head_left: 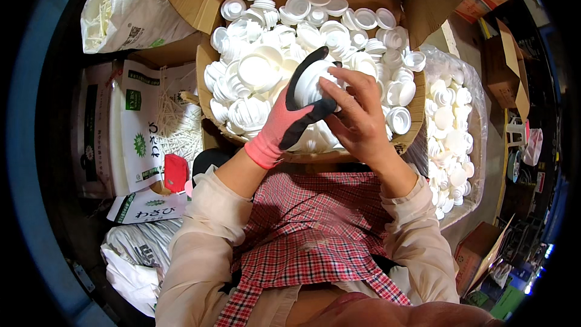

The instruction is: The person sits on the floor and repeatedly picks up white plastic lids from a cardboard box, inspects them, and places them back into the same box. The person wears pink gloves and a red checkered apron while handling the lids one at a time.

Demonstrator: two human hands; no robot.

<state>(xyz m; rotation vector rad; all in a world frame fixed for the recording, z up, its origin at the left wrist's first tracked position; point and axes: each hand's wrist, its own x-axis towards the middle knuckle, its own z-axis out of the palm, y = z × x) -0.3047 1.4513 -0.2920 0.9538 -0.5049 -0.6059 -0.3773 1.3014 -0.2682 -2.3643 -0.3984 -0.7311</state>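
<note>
My left hand (290, 122), in a pink knitted glove with black-coated fingers and palm, grips a round, ridged white plastic piece (311, 82). Thumb and fingers curve around its sides. From the right, the fingertips of my bare right hand (361, 120) press against the face of the same piece. The fingers partly hide that face, so its detail cannot be made out. Both hands are above the near side of a large open cardboard box (415, 113), which is heaped with similar white plastic pieces (261, 70), some nested or lying on their sides.
At right, a clear plastic bag (476, 145) holds more white pieces. On the left stands a printed carton (140, 113) of thin white sticks (181, 131), with a red object (175, 173) at its near edge. A white sack (136, 13) of sticks lies beyond it.
</note>
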